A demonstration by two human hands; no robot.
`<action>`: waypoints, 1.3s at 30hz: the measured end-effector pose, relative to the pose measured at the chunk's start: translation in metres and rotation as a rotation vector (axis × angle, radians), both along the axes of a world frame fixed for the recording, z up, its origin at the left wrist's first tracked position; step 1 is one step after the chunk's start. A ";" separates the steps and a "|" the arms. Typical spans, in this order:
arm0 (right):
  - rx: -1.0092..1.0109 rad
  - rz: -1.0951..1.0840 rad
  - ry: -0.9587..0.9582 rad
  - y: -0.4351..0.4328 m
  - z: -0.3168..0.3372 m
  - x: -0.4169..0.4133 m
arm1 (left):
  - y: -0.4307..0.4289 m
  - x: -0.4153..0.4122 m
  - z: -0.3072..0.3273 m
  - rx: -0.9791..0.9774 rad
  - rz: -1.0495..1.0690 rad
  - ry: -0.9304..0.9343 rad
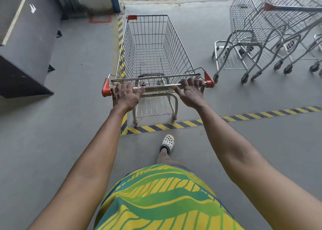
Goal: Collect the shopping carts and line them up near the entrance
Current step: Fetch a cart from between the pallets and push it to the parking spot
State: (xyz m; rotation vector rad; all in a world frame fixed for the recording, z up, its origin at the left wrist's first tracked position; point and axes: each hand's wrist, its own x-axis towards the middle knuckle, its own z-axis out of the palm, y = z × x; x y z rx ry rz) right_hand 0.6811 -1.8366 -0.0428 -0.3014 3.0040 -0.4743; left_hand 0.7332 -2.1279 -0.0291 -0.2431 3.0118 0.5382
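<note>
While the dark grey board cabinet (26, 55) sits well left of the yellow-and-black striped floor tape (174, 125), the left hand (124, 95) is wrapped around the metal handle bar (158, 87) of the silver wire shopping cart (151, 43). The cart's parked just inside the tape's corner, rear wheels right by the line. The right hand (190, 92) is clamped on the same bar too. Further right, past the tape, there's a bunch of nested silver carts (261, 29).
</note>
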 end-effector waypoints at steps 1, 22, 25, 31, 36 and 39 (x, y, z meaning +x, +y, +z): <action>-0.001 -0.002 -0.002 0.000 -0.001 0.000 | 0.000 0.000 0.001 0.001 -0.001 0.004; -0.064 0.008 -0.049 0.002 0.003 0.006 | 0.004 0.004 0.001 -0.005 0.033 -0.040; -0.215 -0.034 -0.023 0.002 0.002 0.009 | 0.015 0.021 -0.005 -0.023 0.015 -0.001; -0.418 -0.232 0.184 0.020 0.003 0.050 | 0.043 0.061 -0.009 -0.033 -0.098 0.045; -0.384 -0.331 0.035 0.037 -0.010 0.087 | 0.060 0.068 -0.008 0.061 -0.113 0.061; -0.424 -0.384 -0.038 0.040 -0.015 0.104 | 0.066 0.074 -0.006 0.083 -0.126 0.084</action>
